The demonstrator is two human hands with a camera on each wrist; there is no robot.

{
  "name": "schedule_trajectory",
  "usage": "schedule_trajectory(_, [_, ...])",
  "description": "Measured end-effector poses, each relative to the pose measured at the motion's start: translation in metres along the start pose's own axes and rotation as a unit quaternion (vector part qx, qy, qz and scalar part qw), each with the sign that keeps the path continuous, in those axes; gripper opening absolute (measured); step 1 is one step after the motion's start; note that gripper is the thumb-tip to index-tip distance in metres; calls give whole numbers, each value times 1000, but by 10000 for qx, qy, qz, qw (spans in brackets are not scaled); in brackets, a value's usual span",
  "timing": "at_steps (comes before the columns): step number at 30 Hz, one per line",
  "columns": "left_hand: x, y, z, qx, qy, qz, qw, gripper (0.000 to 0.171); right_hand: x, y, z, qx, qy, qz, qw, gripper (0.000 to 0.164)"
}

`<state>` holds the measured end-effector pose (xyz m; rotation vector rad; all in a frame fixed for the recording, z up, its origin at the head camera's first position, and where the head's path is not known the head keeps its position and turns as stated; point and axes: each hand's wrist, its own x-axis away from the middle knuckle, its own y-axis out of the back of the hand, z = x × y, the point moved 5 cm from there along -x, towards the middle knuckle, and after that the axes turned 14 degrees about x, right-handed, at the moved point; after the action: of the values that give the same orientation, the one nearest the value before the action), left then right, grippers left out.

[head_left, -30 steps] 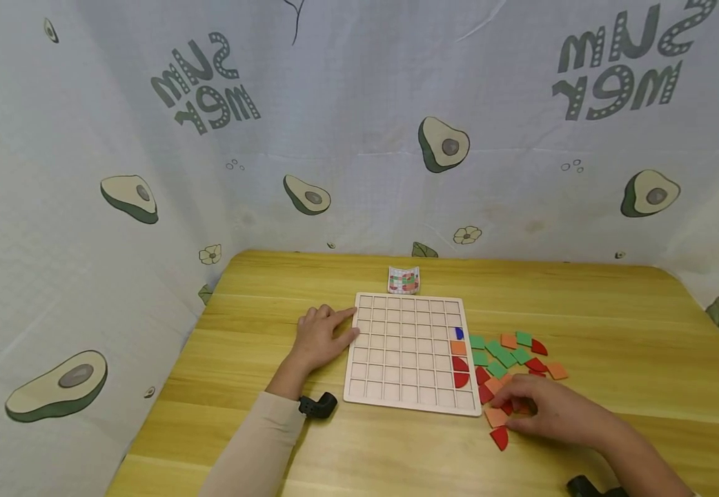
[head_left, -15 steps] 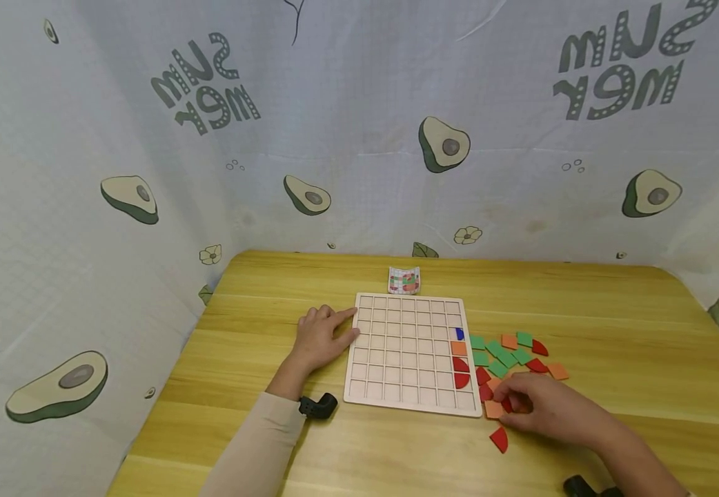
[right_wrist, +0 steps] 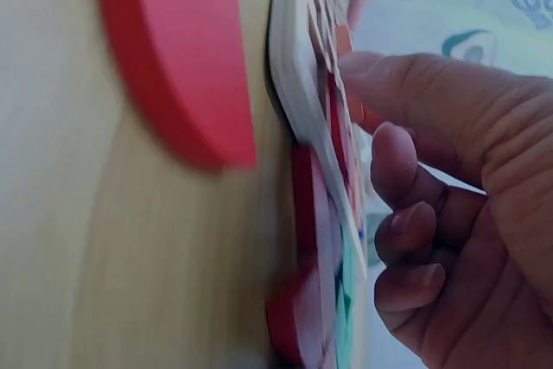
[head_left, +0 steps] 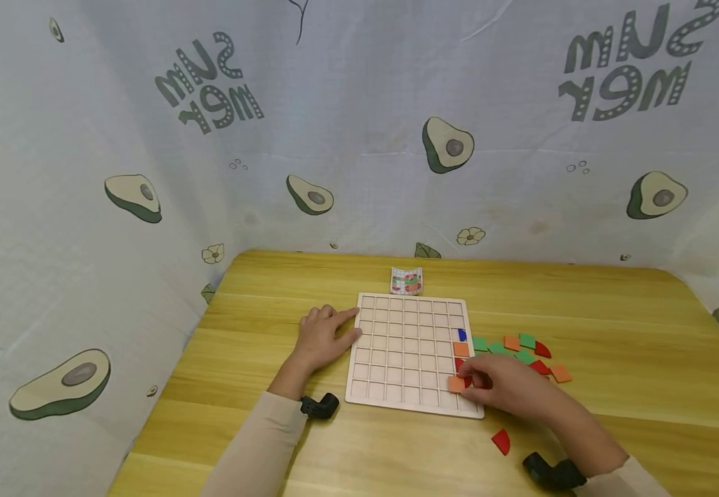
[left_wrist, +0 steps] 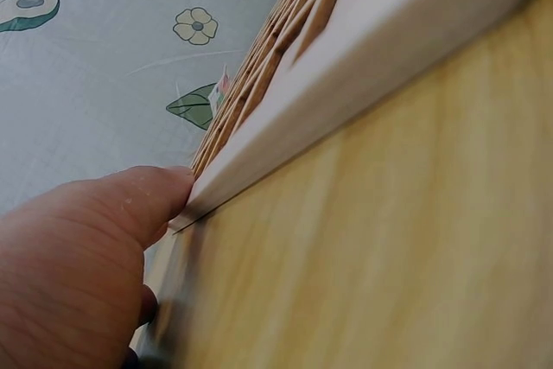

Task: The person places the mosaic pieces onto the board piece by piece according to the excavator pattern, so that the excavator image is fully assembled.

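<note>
A pale wooden grid board [head_left: 395,359] lies on the table. My left hand [head_left: 321,342] rests at its left edge; the forefinger and thumb touch the rim, and the left wrist view shows the thumb against the board's side. Over the board's lower right cells, my right hand [head_left: 511,386] pinches an orange square tile [head_left: 455,384] between thumb and forefinger. In the right column lie a small blue piece [head_left: 461,335], an orange square [head_left: 461,349] and red curved pieces [head_left: 459,363], the lower one partly behind the right fingers.
Loose green [head_left: 480,344], orange and red tiles are heaped right of the board, partly hidden by my right hand. One red quarter-round tile [head_left: 501,442] lies apart, nearer me. A small patterned card [head_left: 406,281] stands behind the board. A printed curtain [head_left: 359,138] hangs beyond the table.
My right hand has picked up an orange square tile from the heap and carried it left over the board's right column. My left hand has stayed at the board's edge.
</note>
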<state>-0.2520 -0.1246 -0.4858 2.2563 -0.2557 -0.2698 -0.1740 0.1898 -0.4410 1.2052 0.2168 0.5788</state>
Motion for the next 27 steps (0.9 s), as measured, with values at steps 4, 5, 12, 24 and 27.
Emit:
schedule_trajectory(4, [0, 0, 0, -13, 30, 23, 10000, 51, -10, -2, 6, 183, 38, -68, 9998, 14])
schedule_trajectory(5, [0, 0, 0, -11, 35, 27, 10000, 51, -12, -3, 6, 207, 23, -79, 9998, 14])
schedule_trajectory(12, [0, 0, -1, 13, 38, 24, 10000, 51, -17, -6, 5, 191, -42, -40, 9998, 14])
schedule_trajectory(24, [0, 0, -1, -22, 27, 3, 10000, 50, -5, -4, -21, -341, -632, -77, 9974, 21])
schedule_trajectory(27, [0, 0, -1, 2, 32, 7, 10000, 50, 1, 3, -40, -199, -901, -296, 9953, 23])
